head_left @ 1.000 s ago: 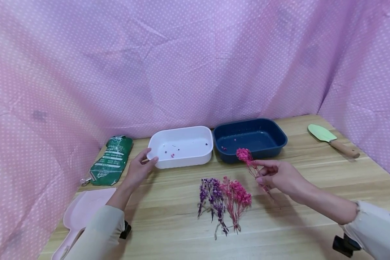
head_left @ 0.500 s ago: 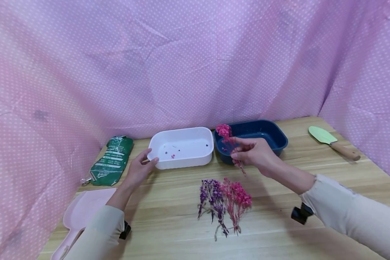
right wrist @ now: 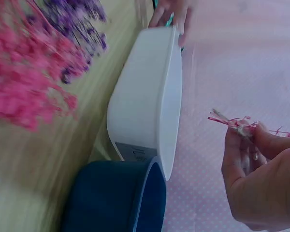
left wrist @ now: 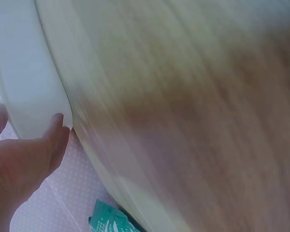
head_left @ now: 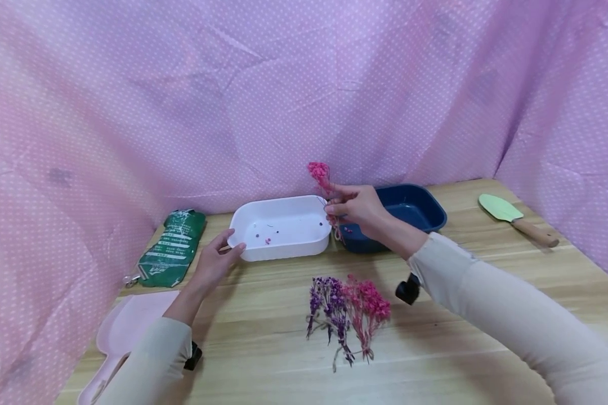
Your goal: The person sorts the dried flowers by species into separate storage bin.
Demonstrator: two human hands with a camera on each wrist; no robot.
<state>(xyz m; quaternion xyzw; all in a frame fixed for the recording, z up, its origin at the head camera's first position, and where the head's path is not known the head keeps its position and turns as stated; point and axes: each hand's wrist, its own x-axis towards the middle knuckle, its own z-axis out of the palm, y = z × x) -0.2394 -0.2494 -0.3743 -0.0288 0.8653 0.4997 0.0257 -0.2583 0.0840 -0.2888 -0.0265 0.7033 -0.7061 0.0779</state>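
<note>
My right hand (head_left: 360,211) pinches a small bunch of pink dried flowers (head_left: 318,171) by its stems, raised over the neighbouring ends of two tubs. In the right wrist view thumb and fingertips close on twine (right wrist: 241,129) round the stems. The blooms point up and away. My left hand (head_left: 217,260) grips the left end of a white plastic tub (head_left: 289,250), thumb and fingers spread to its two corners. Tiny petals lie on the tub's floor. The dark blue tub (head_left: 354,245) stands to its right, partly hidden behind my right hand.
Purple dried flowers (head_left: 336,306) and another pink bunch (head_left: 369,301) lie on the wooden table in front. Further left are a green bag (head_left: 171,253) and a pink dustpan (head_left: 132,323). A trowel (head_left: 517,218) lies far right. Pink dotted cloth (head_left: 284,101) hangs behind.
My right hand has carried the pink bunch left and up, from in front of the blue tub to the white tub's right end. The left hand stays on the white tub.
</note>
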